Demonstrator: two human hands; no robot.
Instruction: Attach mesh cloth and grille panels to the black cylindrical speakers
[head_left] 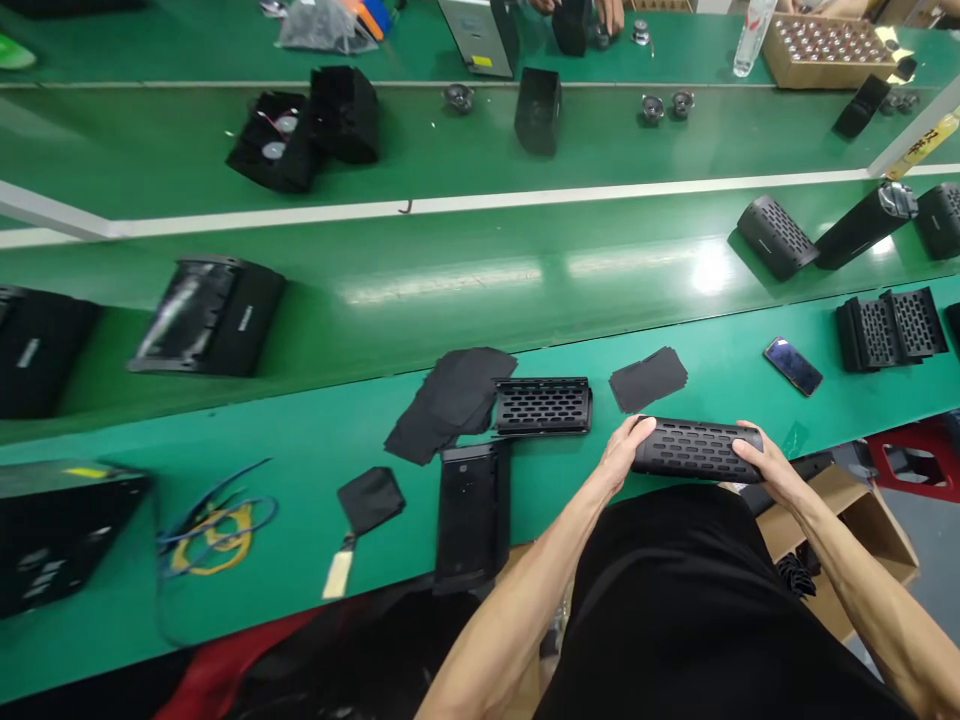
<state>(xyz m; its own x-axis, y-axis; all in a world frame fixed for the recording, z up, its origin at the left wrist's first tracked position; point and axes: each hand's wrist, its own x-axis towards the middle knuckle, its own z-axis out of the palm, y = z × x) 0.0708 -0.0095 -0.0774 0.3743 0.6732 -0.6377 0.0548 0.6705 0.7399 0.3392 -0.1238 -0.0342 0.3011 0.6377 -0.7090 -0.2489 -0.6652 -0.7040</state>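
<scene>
Between my two hands is a black speaker housing [697, 448] with rows of slotted holes, held level over the table's front edge. My left hand [626, 445] grips its left end, thumb on top. Around its right end my right hand [765, 462] is closed, thumb across the slotted face. Just beyond it lies a small stack of black sheets [649, 378]. Left of my left hand sits another slotted black grille [544, 406], beside a larger pile of black sheets [457, 395]. A flat black panel [472, 515] lies in front of that grille.
A phone [793, 365] and slotted housings [892, 328] are at the right. Blue and yellow cables [217, 530] and a black cloth-like square [371, 500] lie left. An open cardboard box [862, 530] stands below the edge. Another person's hands [611, 14] work across the line.
</scene>
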